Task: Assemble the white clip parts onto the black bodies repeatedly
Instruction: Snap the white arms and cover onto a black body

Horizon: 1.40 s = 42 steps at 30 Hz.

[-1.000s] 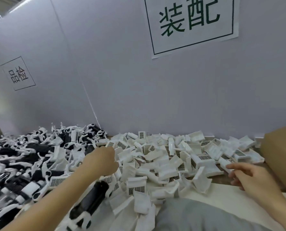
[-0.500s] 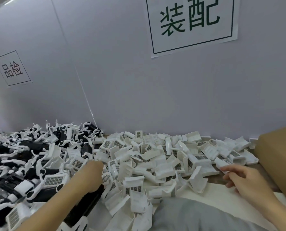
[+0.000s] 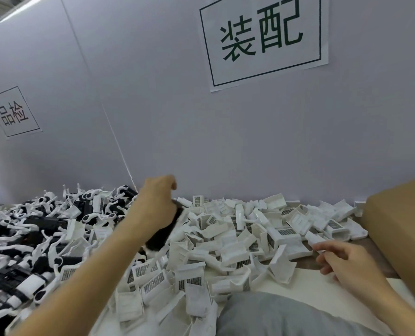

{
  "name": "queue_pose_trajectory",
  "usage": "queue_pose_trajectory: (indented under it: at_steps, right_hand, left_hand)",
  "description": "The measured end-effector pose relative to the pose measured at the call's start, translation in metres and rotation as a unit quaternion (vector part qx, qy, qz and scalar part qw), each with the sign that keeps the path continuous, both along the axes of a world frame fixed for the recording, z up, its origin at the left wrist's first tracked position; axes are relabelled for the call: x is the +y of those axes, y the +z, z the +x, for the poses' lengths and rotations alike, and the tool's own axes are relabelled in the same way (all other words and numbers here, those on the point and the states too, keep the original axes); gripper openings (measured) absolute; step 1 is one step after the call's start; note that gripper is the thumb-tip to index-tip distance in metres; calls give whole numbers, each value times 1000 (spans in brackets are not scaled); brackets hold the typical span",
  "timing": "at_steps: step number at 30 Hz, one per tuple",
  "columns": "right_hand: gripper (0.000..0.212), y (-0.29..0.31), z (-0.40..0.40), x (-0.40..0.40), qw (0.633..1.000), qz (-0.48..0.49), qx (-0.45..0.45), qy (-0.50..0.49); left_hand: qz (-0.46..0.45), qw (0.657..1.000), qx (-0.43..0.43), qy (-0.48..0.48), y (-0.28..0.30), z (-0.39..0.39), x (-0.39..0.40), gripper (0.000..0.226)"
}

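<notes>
Head view looks down on the left hand (image 3: 156, 204), raised above the heaps with its fingers curled round a long black plastic body (image 3: 164, 232). That body slants down from the fist, and its blurred lower end hangs just over the heap of white plastic clip parts (image 3: 238, 241). Whether a white piece sits at that lower end cannot be told through the blur.

On the far side of the white heap from that fist, the right hand (image 3: 347, 263) hovers low with loosely bent fingers, its fingertips (image 3: 320, 251) touching or just beside one small white clip at the heap's right edge; a firm pinch cannot be made out.

The white heap, many pieces showing dark grilled faces, spreads across the pale tabletop (image 3: 310, 284) up to the grey partition wall (image 3: 226, 141). Left of it lies a second tangle of black bodies with white clips fitted (image 3: 32, 229). Right of it stands a brown cardboard box (image 3: 405, 226). Above it on the wall hangs a white paper sign with green characters (image 3: 262, 37), and a smaller sign (image 3: 12, 111) hangs over the black tangle. Nearest the camera, below the heap, is grey cloth (image 3: 286, 316).
</notes>
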State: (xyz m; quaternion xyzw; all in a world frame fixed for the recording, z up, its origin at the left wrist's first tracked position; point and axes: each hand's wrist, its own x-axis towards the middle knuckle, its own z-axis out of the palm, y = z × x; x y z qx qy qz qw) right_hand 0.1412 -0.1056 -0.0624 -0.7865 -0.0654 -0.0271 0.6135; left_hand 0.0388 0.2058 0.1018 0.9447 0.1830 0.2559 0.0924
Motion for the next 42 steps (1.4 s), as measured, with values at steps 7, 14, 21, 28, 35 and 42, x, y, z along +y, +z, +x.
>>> queue_pose_trajectory:
  at_steps: [7, 14, 21, 28, 35, 42]
  right_hand:
    - [25, 7, -5, 4, 991, 108, 44, 67]
    - [55, 19, -7, 1, 916, 343, 178, 109]
    - [39, 19, -1, -5, 906, 398, 112, 93]
    - [27, 14, -2, -3, 930, 350, 39, 106]
    - [29, 17, -7, 5, 984, 135, -109, -44]
    - [22, 13, -15, 19, 987, 34, -158, -10]
  left_hand:
    - [-223, 934, -193, -201, -26, 39, -114, 30]
    - [-291, 877, -197, -328, -93, 51, -197, 41]
    - [-506, 803, -85, -303, -118, 62, -197, 29]
    - [-615, 746, 41, -252, -124, 68, -192, 29]
    - [-679, 689, 41, -250, -127, 73, -176, 28]
    - [-744, 639, -127, -147, -123, 81, -159, 24]
